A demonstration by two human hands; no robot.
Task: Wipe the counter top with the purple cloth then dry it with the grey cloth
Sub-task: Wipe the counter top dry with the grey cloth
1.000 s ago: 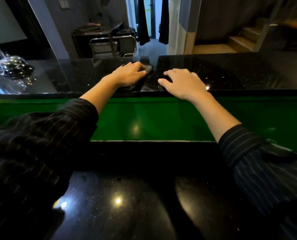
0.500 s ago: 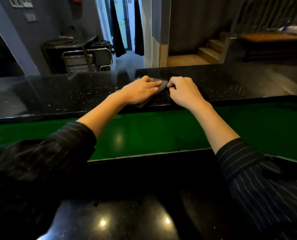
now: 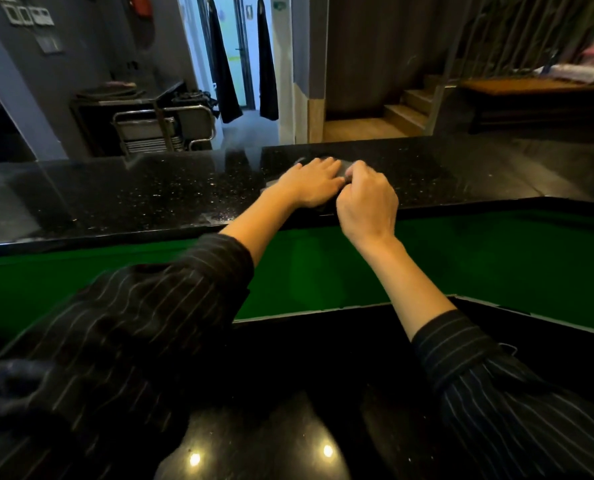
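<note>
A dark, greyish cloth (image 3: 344,167) lies on the raised black speckled counter top (image 3: 150,195), mostly hidden under my hands. My left hand (image 3: 311,183) lies flat on it, fingers together and pressing down. Just to its right, my right hand (image 3: 368,199) is curled, its fingertips pinching the cloth's right edge near the counter's front lip. The two hands touch. No purple cloth is in view.
A green panel (image 3: 323,271) drops from the raised counter to a lower glossy black counter (image 3: 271,427) close to me. Behind the counter stand a metal cart (image 3: 164,129), a doorway with dark hanging garments (image 3: 226,81), and wooden steps (image 3: 402,112).
My right hand has moved left from flat on the counter and closed on the cloth's edge beside my left hand. The view has swung to the right along the counter.
</note>
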